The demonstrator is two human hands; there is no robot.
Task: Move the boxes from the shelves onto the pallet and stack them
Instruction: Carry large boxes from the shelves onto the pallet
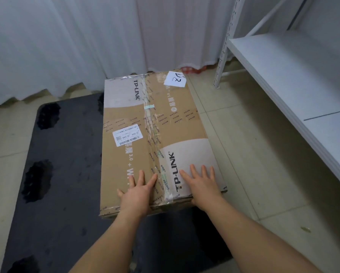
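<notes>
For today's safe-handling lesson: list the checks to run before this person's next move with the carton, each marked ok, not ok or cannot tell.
1. Both hands flat on the carton: left hand and right hand, ok.
2. Carton fully on the pallet: far right end overhangs the floor, not ok.
3. Tape seal intact: ok.
4. Carton top level: ok.
5. Shelf holds more boxes: cannot tell.
</notes>
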